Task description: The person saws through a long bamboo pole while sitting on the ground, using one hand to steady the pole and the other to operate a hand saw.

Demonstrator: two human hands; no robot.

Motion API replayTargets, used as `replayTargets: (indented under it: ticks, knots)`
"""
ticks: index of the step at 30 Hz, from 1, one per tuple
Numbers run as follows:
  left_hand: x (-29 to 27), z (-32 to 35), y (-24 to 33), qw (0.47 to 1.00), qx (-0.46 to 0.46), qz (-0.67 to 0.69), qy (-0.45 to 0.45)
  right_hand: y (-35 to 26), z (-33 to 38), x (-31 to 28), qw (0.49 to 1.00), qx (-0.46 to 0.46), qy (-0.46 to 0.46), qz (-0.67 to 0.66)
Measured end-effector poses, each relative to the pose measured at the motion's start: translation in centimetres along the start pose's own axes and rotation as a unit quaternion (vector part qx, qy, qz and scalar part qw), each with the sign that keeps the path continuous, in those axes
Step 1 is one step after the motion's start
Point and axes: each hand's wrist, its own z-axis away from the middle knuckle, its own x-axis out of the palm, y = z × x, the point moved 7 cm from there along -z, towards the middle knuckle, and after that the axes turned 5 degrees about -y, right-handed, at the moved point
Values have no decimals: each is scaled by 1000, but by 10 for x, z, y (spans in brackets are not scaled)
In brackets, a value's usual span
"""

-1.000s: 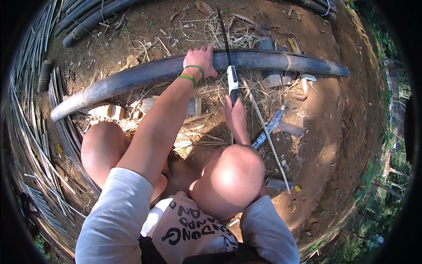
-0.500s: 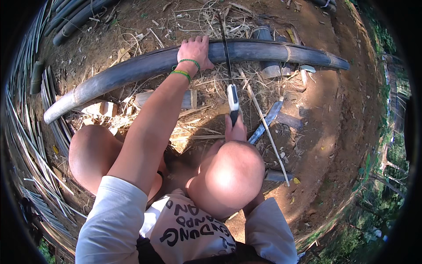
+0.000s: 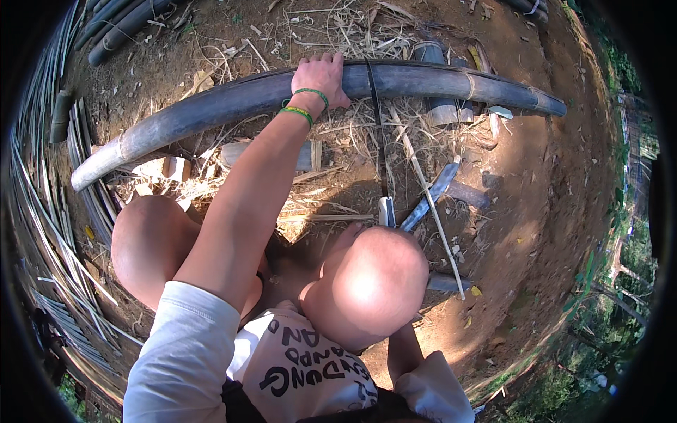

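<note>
A long, dark grey bamboo pole (image 3: 211,106) lies crosswise in front of me. My left hand (image 3: 320,79) presses down on its middle, the fingers closed over the top and the thumb on the near side. Just right of that hand, the thin blade of a hand saw (image 3: 380,134) crosses the pole. The front of the saw's white handle shows beside my right knee (image 3: 368,282). That knee hides my right hand and the rest of the handle; the saw's pull back toward me indicates my right hand still grips it.
Right of the saw, a machete-like blade (image 3: 431,195) and a thin pale stick (image 3: 423,180) lie on the dirt. Short bamboo pieces (image 3: 441,111) sit under the pole's right part. Shavings (image 3: 352,42) litter the ground; long split strips (image 3: 42,204) are heaped left.
The saw has slid toward me across the pole, and my right hand has gone behind my right knee. My left hand stays on the pole.
</note>
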Motion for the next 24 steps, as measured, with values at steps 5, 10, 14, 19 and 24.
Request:
replayTargets:
  ticks: [5, 10, 14, 19, 24]
  knots:
    - [-5, -9, 1, 996, -18, 33, -78, -27, -17, -9, 997, -64, 39, 16]
    - [3, -1, 4, 999, 12, -20, 46, -147, -99, -14, 966, -250, 68, -8]
    - [-3, -2, 7, 1000, 0, -18, -8, -170, -99, -26, 973, -225, 31, -28]
    - [-1, -6, 5, 1000, 7, -3, 5, -49, -44, -16, 999, -39, 27, 3]
    - [-3, 0, 0, 1000, 3, -10, 21, 7, -8, -2, 1000, 24, -15, -10]
